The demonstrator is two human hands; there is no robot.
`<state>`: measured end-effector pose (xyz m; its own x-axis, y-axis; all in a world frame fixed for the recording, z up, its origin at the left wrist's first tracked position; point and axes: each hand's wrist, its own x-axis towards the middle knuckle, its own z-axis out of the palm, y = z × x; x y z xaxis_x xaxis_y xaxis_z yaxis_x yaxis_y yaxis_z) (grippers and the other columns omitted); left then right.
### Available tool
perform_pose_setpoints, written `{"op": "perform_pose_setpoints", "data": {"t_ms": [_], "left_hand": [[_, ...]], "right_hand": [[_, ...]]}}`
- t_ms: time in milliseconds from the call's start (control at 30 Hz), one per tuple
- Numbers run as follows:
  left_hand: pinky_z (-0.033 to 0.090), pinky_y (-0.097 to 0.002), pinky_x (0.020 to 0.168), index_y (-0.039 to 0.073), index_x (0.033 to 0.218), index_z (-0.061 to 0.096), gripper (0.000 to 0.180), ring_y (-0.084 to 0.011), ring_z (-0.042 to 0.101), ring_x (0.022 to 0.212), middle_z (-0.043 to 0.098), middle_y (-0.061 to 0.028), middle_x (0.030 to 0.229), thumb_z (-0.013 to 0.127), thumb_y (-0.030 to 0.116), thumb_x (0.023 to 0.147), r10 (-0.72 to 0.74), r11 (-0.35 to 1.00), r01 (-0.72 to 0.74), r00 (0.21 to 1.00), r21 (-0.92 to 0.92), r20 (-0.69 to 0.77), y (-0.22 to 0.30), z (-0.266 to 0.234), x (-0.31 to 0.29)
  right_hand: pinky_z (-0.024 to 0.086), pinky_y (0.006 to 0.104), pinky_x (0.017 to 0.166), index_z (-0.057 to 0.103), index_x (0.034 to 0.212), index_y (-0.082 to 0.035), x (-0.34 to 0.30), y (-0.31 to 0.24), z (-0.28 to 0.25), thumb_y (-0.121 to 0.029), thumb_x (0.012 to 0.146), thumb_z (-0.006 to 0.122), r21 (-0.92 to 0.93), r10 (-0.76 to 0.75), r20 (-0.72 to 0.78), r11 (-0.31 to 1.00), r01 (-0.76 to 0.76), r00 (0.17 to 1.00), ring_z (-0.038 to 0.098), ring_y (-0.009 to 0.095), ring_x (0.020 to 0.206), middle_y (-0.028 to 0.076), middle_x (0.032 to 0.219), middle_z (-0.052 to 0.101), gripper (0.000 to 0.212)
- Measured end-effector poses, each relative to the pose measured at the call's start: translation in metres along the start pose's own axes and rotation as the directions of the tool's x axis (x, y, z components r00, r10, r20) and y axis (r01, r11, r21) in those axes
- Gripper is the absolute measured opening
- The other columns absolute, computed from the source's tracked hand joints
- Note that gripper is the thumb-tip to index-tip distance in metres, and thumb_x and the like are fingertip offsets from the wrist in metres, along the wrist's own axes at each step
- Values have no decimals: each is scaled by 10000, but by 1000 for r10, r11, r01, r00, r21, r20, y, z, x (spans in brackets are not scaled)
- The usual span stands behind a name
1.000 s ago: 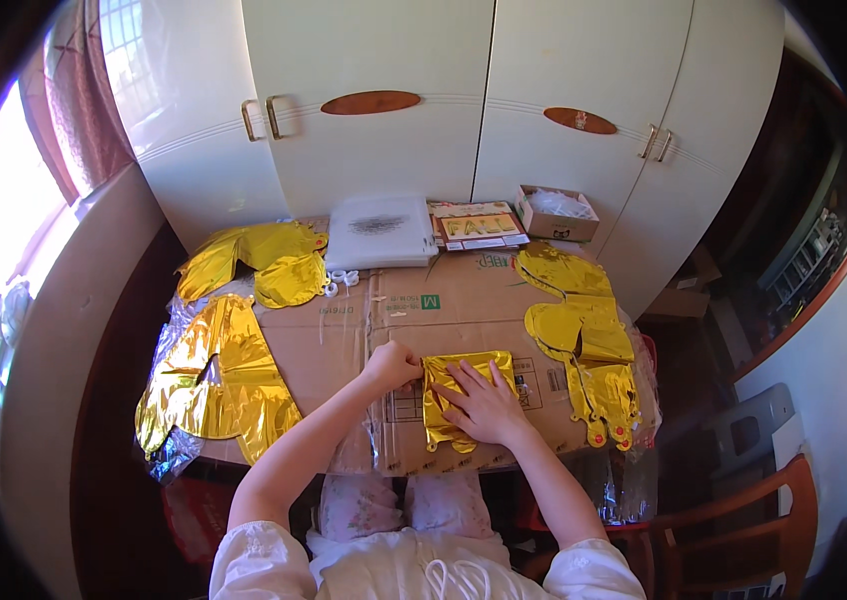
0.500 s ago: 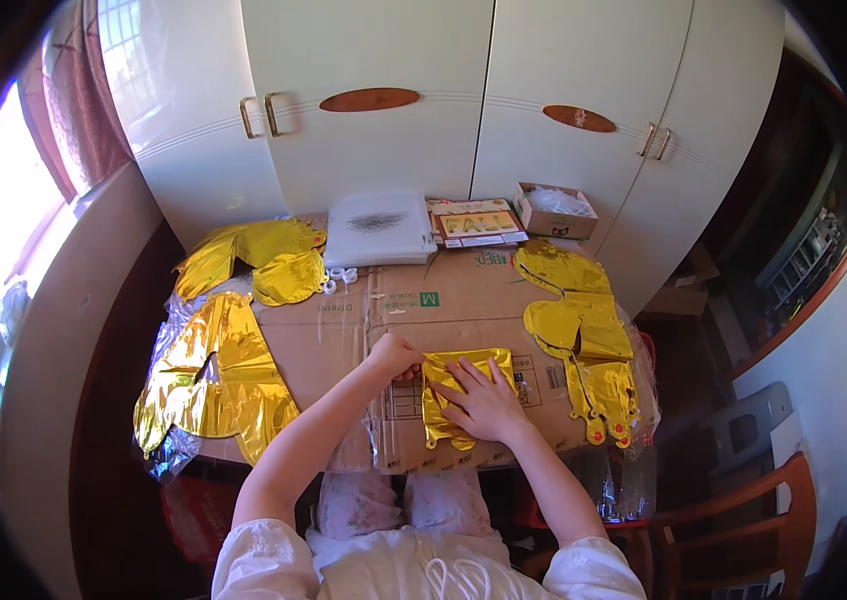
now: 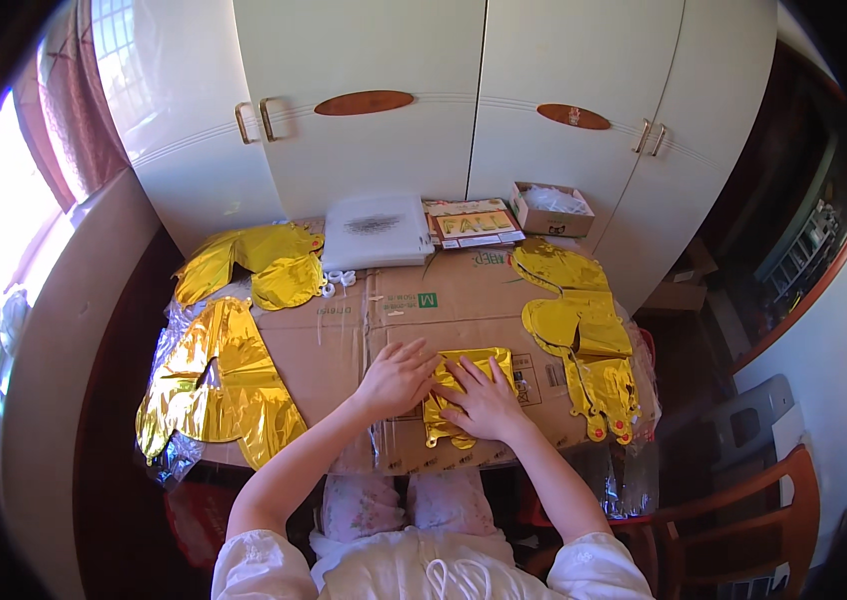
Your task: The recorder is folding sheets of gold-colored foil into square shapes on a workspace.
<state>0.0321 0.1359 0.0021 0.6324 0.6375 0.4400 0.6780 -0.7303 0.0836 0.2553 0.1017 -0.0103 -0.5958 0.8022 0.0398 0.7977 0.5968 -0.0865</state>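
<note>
A folded gold foil balloon (image 3: 452, 432) lies on the cardboard in front of me. My right hand (image 3: 489, 405) rests flat on it with spread fingers. At the balloon's left edge is my left hand (image 3: 399, 380), its fingers stretched out over that edge and holding nothing I can see. More flat gold foil balloons lie around: one large balloon (image 3: 234, 370) at the left, others (image 3: 284, 280) behind it, and a stack (image 3: 599, 325) at the right with small red dots at its near end.
Cardboard (image 3: 314, 345) covers the table. Along its back are a stack of clear plastic bags (image 3: 376, 235), a printed card package (image 3: 474, 222), an open box (image 3: 554, 212) with clear plastic inside, and white ribbon rolls (image 3: 339, 282). A wooden chair (image 3: 794, 500) stands right; white cabinets (image 3: 374, 150) rise behind.
My left hand has opened from a pinch at the foil's left edge, its fingers now stretched toward my right hand. The right hand has stayed on the folded balloon.
</note>
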Motion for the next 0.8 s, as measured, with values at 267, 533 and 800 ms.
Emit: {"op": "perform_pose_setpoints", "data": {"t_ms": [267, 533, 800], "left_hand": [[289, -544, 1095, 63, 1233, 623, 482, -268, 428, 1347, 591, -84, 1299, 588, 413, 904, -232, 961, 224, 972, 165, 30, -7, 0, -12], [295, -558, 1068, 106, 1205, 640, 446, -306, 385, 1350, 505, -100, 1387, 623, 401, 872, -151, 986, 145, 986, 78, 76, -1, -9, -8], [299, -551, 1047, 65, 1256, 583, 457, -326, 418, 1318, 510, -143, 1373, 629, 306, 869, -296, 955, 296, 954, 8, 42, -2, -28, -34]], "right_hand": [[49, 599, 1166, 366, 1485, -280, -2, 1, 5, -610, 944, 394, -30, -6, -51, 1000, 4, 999, 174, 262, 1483, 81, 1585, 259, 635], [41, 592, 1168, 327, 1506, -214, -1, 2, 6, -652, 904, 438, -25, 11, -44, 1000, -13, 999, 158, 275, 1487, 124, 1592, 226, 753], [66, 603, 1159, 328, 1507, -212, 8, -19, 3, -666, 902, 430, -2, -31, 8, 1000, 31, 999, 152, 299, 1486, 156, 1583, 229, 763]]}}
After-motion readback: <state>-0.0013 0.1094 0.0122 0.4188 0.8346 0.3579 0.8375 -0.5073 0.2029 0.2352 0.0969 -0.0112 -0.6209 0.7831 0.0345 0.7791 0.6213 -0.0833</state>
